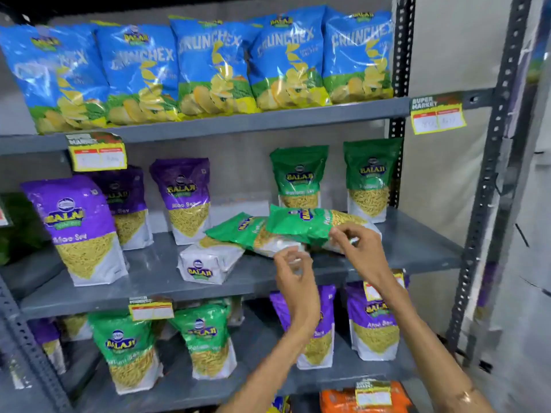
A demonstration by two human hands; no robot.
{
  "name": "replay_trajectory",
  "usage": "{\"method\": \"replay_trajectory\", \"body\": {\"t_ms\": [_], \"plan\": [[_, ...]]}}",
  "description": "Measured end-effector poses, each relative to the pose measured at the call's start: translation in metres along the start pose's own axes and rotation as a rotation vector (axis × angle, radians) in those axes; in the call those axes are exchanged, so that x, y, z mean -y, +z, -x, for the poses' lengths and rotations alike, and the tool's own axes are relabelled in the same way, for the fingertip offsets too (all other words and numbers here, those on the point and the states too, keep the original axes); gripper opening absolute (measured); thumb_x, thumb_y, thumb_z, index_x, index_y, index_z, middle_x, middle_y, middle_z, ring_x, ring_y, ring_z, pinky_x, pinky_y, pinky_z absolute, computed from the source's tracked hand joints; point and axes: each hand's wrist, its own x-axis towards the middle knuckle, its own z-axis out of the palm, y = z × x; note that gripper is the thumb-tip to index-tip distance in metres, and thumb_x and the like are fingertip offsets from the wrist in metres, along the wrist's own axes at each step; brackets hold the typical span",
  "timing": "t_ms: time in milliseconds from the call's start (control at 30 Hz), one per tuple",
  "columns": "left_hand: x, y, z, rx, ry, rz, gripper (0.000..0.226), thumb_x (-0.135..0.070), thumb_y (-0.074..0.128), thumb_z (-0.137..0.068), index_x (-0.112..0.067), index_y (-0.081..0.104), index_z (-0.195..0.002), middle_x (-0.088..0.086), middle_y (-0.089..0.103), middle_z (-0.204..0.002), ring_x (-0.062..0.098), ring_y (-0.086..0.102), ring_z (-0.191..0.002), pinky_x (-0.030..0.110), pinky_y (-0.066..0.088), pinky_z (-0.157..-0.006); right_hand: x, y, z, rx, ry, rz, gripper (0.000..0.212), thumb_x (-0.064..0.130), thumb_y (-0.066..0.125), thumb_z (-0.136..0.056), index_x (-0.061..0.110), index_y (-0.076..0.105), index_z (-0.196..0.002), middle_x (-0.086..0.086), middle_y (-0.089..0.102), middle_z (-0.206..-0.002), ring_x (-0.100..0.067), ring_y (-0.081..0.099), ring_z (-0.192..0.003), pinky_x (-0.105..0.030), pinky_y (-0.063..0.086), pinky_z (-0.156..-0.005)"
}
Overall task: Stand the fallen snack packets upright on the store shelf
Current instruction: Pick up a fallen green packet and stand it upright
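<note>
Middle shelf (155, 275): perhaps three fallen packets (259, 234).

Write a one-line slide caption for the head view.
Both hands, left hand and right hand, reach fallen green packets on the middle shelf.

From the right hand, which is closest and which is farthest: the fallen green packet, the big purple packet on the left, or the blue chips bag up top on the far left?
From the right hand:
1. Fallen green packet, lying on the middle shelf, right at its fingers.
2. Big purple packet, standing at the left of that same shelf.
3. Blue chips bag, top shelf, far left.
</note>
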Motion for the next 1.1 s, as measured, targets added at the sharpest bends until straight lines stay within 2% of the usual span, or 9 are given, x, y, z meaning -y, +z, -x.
{"method": "replay_trajectory", "body": {"t_ms": [133, 200, 300, 400, 567, 733, 900, 967, 1100], "plan": [[0.014, 0.062, -0.002, 0.009, -0.560, 0.186, 0.020, -0.005, 0.063, -0.098, -0.013, 0.051, -0.110, 0.003, 0.058, -0.078, 0.015, 0.055, -0.065, 0.031, 0.047, -0.061, -0.026, -0.024, -0.052, -0.161, 0.059, 0.087, 0.025, 0.023, 0.065, -0.094, 0.038, 0.065, -0.075, 0.020, 0.068, -0.067, 0.008, 0.058, -0.062, -0.009, 0.040, -0.061], [0.023, 0.086, -0.013, 0.006, -0.679, 0.196, 0.022, -0.013, 0.071, -0.094, -0.011, 0.055, -0.109, 0.003, 0.054, -0.073, 0.013, 0.047, -0.061, 0.027, 0.042, -0.056, -0.039, -0.031, -0.083, -0.137, 0.107, 0.120, 0.016, 0.021, 0.063, -0.098, 0.022, 0.076, -0.089, 0.003, 0.076, -0.086, 0.000, 0.064, -0.076, -0.021, 0.050, -0.072], [0.025, 0.108, -0.026, -0.013, -0.746, 0.178, 0.044, -0.027, 0.084, -0.083, -0.007, 0.060, -0.114, 0.007, 0.064, -0.097, 0.020, 0.060, -0.078, 0.037, 0.057, -0.078, -0.059, -0.033, -0.122, 0.063, 0.225, 0.194, 0.027, 0.026, 0.056, -0.104, 0.012, 0.078, -0.097, -0.012, 0.077, -0.093, -0.021, 0.069, -0.085, -0.035, 0.052, -0.084], [0.031, 0.121, -0.035, -0.047, -0.771, 0.152, 0.072, -0.032, 0.089, -0.077, -0.003, 0.052, -0.132, 0.013, 0.065, -0.128, 0.028, 0.065, -0.114, 0.046, 0.057, -0.100, -0.068, -0.026, -0.138, 0.338, 0.386, 0.148, 0.055, 0.044, 0.044, -0.106, 0.002, 0.065, -0.133, -0.019, 0.066, -0.136, -0.033, 0.062, -0.128, -0.035, 0.043, -0.105], [0.031, 0.117, -0.043, -0.030, -0.760, 0.143, 0.073, -0.028, 0.089, -0.074, -0.003, 0.053, -0.132, 0.017, 0.069, -0.129, 0.028, 0.071, -0.106, 0.038, 0.061, -0.074, -0.082, -0.015, -0.139, 0.405, 0.478, 0.157, 0.067, 0.052, 0.039, -0.105, 0.000, 0.055, -0.144, -0.020, 0.053, -0.151, -0.035, 0.051, -0.139, -0.043, 0.039, -0.117], [0.032, 0.077, -0.032, 0.054, -0.548, -0.035, 0.068, -0.039, 0.091, -0.057, -0.013, 0.070, -0.117, 0.006, 0.079, -0.113, 0.025, 0.075, -0.106, 0.047, 0.061, -0.096, -0.069, -0.032, -0.101, 0.331, 0.439, 0.106, 0.054, 0.050, 0.039, -0.106, 0.005, 0.067, -0.094, -0.013, 0.063, -0.081, -0.022, 0.057, -0.077, -0.031, 0.042, -0.071], [0.012, -0.002, -0.023, 0.221, -0.299, -0.012, 0.054, -0.035, 0.088, -0.053, -0.014, 0.078, -0.102, 0.000, 0.084, -0.102, 0.022, 0.078, -0.102, 0.035, 0.061, -0.088, -0.018, -0.035, 0.002, 0.259, 0.289, -0.189, 0.060, 0.070, 0.051, -0.088, 0.018, 0.057, -0.117, 0.029, 0.066, -0.092, 0.006, 0.061, -0.090, -0.009, 0.047, -0.079], [-0.002, -0.037, -0.022, 0.292, -0.254, 0.028, 0.051, -0.035, 0.085, -0.059, -0.015, 0.078, -0.106, 0.002, 0.083, -0.107, 0.021, 0.079, -0.102, 0.030, 0.061, -0.083, 0.005, -0.024, 0.039, 0.259, 0.252, -0.259, 0.070, 0.073, 0.059, -0.082, 0.025, 0.048, -0.132, 0.033, 0.067, -0.107, 0.015, 0.064, -0.103, -0.008, 0.049, -0.085], [-0.039, -0.082, -0.017, 0.351, -0.151, 0.105, 0.036, -0.030, 0.080, -0.070, -0.016, 0.079, -0.104, 0.006, 0.082, -0.106, 0.020, 0.079, -0.094, 0.030, 0.062, -0.081, 0.057, 0.008, 0.079, 0.140, 0.212, -0.416, 0.045, 0.056, 0.067, -0.089, 0.042, 0.044, -0.125, 0.030, 0.068, -0.112, 0.009, 0.066, -0.108, -0.012, 0.051, -0.088]]}}
